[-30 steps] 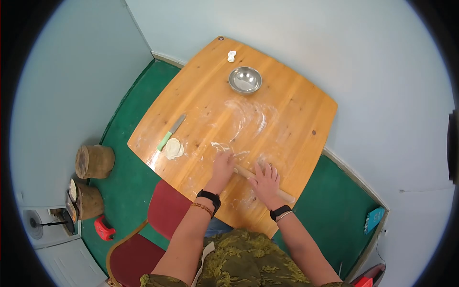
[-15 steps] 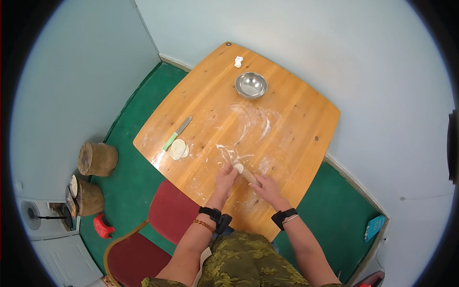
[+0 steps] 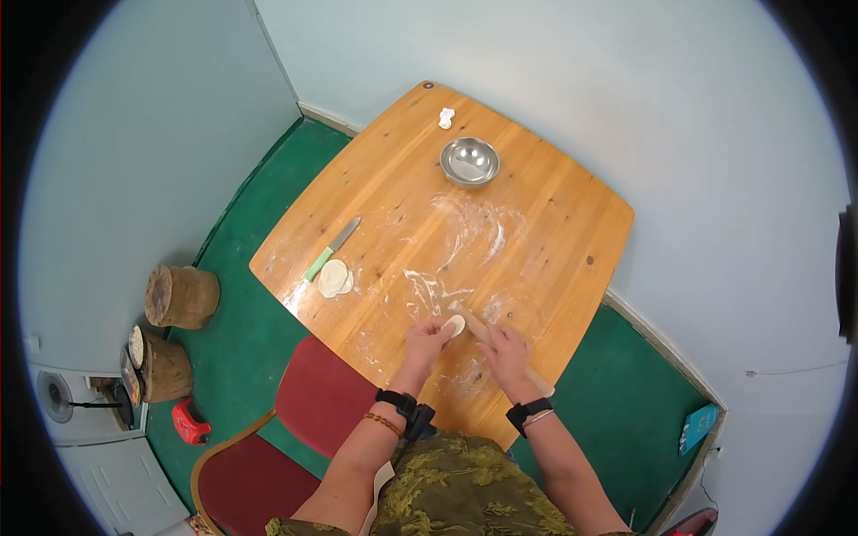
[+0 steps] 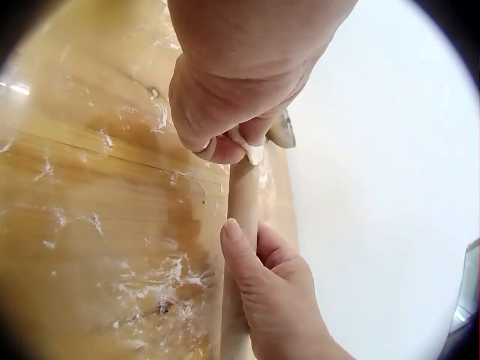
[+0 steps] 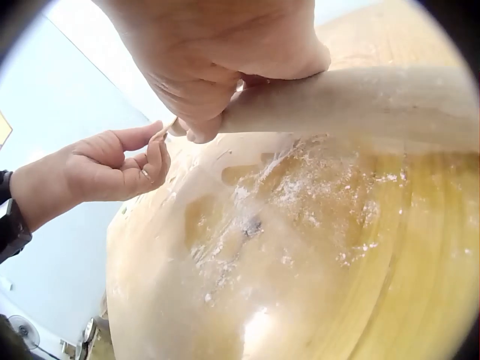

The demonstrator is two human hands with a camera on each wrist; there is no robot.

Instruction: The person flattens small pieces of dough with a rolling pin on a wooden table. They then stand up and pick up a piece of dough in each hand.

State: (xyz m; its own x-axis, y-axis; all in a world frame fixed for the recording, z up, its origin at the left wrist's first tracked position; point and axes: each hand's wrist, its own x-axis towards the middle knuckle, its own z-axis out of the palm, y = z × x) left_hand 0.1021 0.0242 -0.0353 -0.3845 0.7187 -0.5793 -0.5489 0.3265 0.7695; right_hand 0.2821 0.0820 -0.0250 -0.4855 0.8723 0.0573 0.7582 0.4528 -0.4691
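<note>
My left hand (image 3: pixel 427 341) pinches a small round dough wrapper (image 3: pixel 458 324) between thumb and fingers, beside the far end of a wooden rolling pin (image 3: pixel 475 327). In the left wrist view only a pale edge of the dough (image 4: pixel 255 154) shows beneath the fingers. My right hand (image 3: pixel 508 355) grips the rolling pin around its middle, with the thumb (image 4: pixel 238 244) along the side. Seen from the right wrist, the pin (image 5: pixel 375 105) is held over the floury tabletop (image 5: pixel 300 247). Several flat dough wrappers (image 3: pixel 334 279) lie in a pile to the left.
A green-handled knife (image 3: pixel 332 248) lies next to the pile. Toward the back of the wooden table (image 3: pixel 554 205) stand a steel bowl (image 3: pixel 469 162) and a small white lump (image 3: pixel 446 118). Flour streaks (image 3: pixel 460 232) mark the middle. A red chair (image 3: pixel 323 393) adjoins the near left edge.
The right hand, earlier spread flat on the rolling pin, now curls round it. The left hand has picked up the dough wrapper by its edge and brought it slightly right. The head view has shifted a little.
</note>
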